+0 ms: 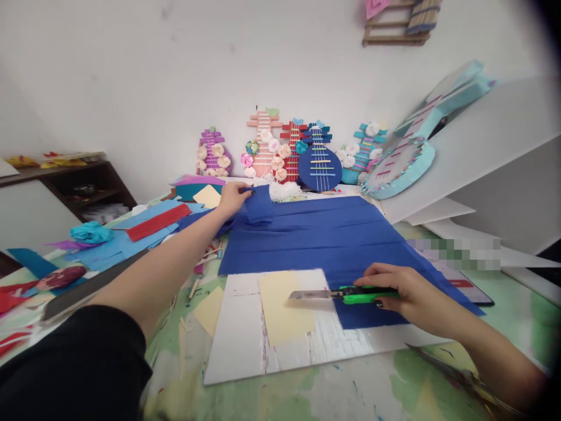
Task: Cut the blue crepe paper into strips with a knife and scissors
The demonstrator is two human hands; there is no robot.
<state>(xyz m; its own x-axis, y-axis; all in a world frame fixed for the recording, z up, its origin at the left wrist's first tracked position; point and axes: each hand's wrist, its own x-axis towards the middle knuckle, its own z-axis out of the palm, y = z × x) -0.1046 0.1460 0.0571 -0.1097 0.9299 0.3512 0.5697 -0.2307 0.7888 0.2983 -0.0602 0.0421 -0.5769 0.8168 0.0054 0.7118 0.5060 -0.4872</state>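
Note:
My left hand (233, 199) reaches to the back of the table and pinches a small folded piece of blue paper (260, 204) between thumb and fingers. Below it a large creased blue sheet (302, 240) lies spread out, with a section cut away at its front left. My right hand (397, 287) grips a green utility knife (353, 297); its blade is out and points left. Under the blade are a pale yellow paper piece (284, 316) and a scored white board (232, 339), which the blue sheet partly covers.
Scissors (456, 374) lie beneath my right forearm. At left are light blue paper strips (109, 248), a red strip (158, 222) and a dark flat object (94, 289). Several decorated instrument models, one a blue lute (319, 166), stand against the wall. White boards (495, 146) lean at right.

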